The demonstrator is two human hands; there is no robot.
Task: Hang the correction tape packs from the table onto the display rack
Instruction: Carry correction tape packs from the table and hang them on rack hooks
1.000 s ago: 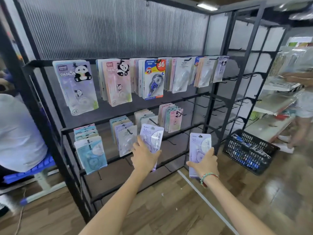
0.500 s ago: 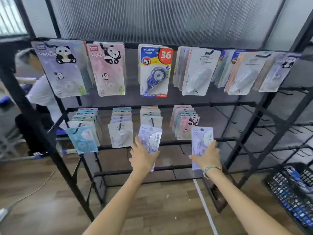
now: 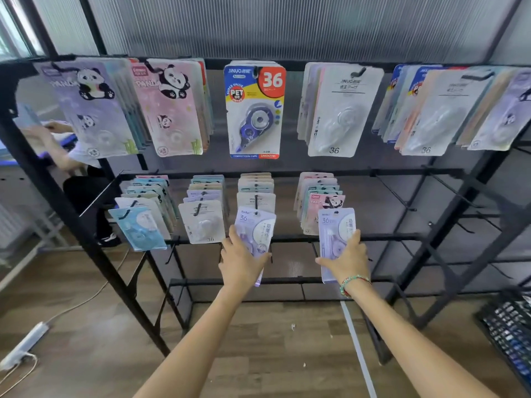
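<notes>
My left hand [image 3: 240, 261] grips a lilac correction tape pack [image 3: 256, 228] marked 36, held up against the front of the third stack on the middle row of the black display rack [image 3: 287, 238]. My right hand [image 3: 346, 261] grips a second lilac pack [image 3: 335, 234] of the same kind, upright just in front of the fourth stack with a pink panda pack [image 3: 327, 203]. Both packs' hang holes sit near the hook tips; whether either is on a hook I cannot tell.
The top row holds several full stacks, including a blue and yellow pack [image 3: 254, 110]. Bare hooks [image 3: 396, 193] stick out to the right on the middle row. A black basket [image 3: 508, 331] stands on the wooden floor at right. A person [image 3: 71, 156] sits behind the rack at left.
The view swung left and squared up on the rack, pushing the basket to the right edge. Both hands kept their packs and rose slightly toward the middle-row hooks.
</notes>
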